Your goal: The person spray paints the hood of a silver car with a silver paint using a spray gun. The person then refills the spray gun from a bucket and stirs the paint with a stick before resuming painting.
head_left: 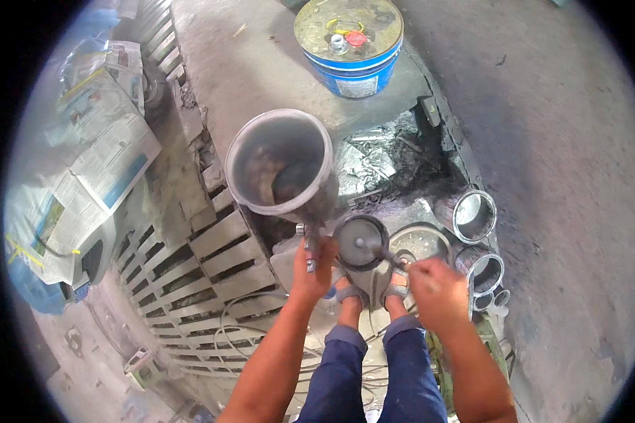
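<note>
My left hand (313, 271) is closed round the metal body of a spray gun (310, 255). Its big, open-topped cup (236, 176) rises beyond the hand, with a greyish inside and a dark, brownish bottom. In my right hand (437, 289) is a slim, stick-like handle (395, 261), gripped by closed fingers. The handle's far end meets the rim of a dark round pot (340, 257) with grey liquid in it. Whether handle and pot are one piece, I cannot tell. The pot is between my hands, above my sandalled feet.
A blue bucket (353, 74) with a stained lid stands ahead. Right of my feet are a wide round container (441, 243) and several open cans (495, 211). Slatted boards (226, 250) and hoses (226, 317) lie left. Newspaper-covered things (85, 190) stand at the far left.
</note>
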`<state>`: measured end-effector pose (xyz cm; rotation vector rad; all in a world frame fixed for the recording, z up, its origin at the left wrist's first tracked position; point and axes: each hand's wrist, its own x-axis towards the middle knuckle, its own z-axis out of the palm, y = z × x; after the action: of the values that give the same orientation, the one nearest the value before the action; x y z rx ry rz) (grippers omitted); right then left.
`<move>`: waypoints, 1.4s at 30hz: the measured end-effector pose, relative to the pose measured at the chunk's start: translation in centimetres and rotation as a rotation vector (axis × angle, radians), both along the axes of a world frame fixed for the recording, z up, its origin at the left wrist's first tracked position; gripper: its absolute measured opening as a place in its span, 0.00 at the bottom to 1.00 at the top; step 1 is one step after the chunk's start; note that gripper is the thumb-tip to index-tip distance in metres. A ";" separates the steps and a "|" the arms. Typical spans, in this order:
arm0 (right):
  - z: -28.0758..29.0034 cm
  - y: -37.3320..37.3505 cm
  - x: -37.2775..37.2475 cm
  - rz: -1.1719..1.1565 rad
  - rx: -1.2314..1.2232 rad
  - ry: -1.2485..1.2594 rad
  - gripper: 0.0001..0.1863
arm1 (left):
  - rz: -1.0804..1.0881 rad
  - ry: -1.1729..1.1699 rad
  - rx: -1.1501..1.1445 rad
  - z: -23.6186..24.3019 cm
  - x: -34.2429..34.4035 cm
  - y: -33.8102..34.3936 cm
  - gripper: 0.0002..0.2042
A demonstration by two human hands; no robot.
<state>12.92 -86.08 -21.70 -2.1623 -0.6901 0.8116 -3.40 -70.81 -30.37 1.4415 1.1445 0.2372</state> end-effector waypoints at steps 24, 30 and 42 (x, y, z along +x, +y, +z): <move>-11.8 -2.1 -3.5 -0.825 0.439 1.014 0.10 | -0.079 0.110 -0.117 0.3 1.6 0.0 0.09; -10.1 -6.2 -6.1 -0.959 0.700 1.101 0.13 | -0.212 0.076 -0.197 1.8 3.3 -3.3 0.06; -7.4 -23.6 -3.9 -1.396 0.601 0.548 0.14 | -0.440 0.018 -0.259 1.1 3.4 -6.7 0.07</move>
<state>8.98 -109.67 -29.13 -1.2585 0.7510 0.2805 0.03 -77.56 -29.32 1.4231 0.8110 -0.2254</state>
